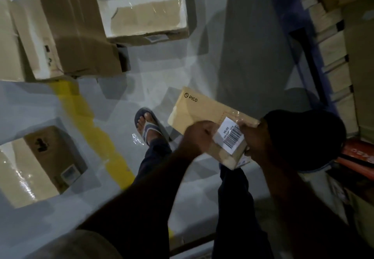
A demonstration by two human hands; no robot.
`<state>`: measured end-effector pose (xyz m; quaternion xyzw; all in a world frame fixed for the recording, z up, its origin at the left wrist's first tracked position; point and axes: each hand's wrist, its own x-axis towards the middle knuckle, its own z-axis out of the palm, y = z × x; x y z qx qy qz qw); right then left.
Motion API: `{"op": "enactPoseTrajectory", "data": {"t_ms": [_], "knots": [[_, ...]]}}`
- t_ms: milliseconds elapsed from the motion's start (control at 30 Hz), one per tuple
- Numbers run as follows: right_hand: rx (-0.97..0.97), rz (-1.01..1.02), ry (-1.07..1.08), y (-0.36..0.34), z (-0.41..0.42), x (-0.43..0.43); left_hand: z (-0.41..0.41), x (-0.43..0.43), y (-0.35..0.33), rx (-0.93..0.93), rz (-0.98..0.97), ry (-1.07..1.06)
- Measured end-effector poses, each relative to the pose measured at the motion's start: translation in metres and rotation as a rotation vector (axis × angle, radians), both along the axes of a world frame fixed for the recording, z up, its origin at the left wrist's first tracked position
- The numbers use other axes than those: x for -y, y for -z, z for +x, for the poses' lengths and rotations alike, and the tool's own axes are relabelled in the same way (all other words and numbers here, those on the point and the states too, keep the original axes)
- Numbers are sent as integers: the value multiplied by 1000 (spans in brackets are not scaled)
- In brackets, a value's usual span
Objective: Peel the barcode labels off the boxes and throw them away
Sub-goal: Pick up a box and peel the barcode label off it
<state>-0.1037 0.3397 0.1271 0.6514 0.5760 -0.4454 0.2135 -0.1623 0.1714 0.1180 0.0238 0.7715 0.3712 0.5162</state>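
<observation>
Person is holding a small PICO carton (204, 117) up in both hands, above the grey floor (182, 66), working at its barcode label (229, 135).

Left hand (199, 137) is closing on the carton's near-left edge, fingertips at the label's border; right hand (256, 139) is gripping the right end. Carton probably light and stiff; label thin, likely tearing easily, so lifting a corner first looks best. Other cardboard boxes (66, 28) are sitting well apart.

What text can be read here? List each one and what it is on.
"PICO": printed on the held box.
"SO-39", seen upside down: on the white barcode label; the smaller print beside its bars is unreadable.
Labels on the floor boxes: blurred.
Orange object lettering: blurred.
</observation>
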Motion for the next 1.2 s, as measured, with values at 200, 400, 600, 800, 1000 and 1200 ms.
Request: {"op": "enactPoseTrajectory", "data": {"t_ms": [200, 400, 600, 800, 1000, 1200], "knots": [[-9, -290, 88, 7, 38, -43, -36, 35, 64, 32, -385, -45], [5, -351, 33, 4, 39, -47, -38, 32, 88, 364, -329, -498], [22, -382, -141, -48, -18, -32, -82, 78, 20, 147, -251, -661], [-137, -326, -387, -140, -109, 48, -152, 134, -79, -159, 32, -958], [-219, -78, -835, -258, -164, 130, -159, 174, -201, -60, 261, -980], [-313, 179, -1514, -361, -212, 170, -139, 218, -313, -99, 358, -1071]]}}
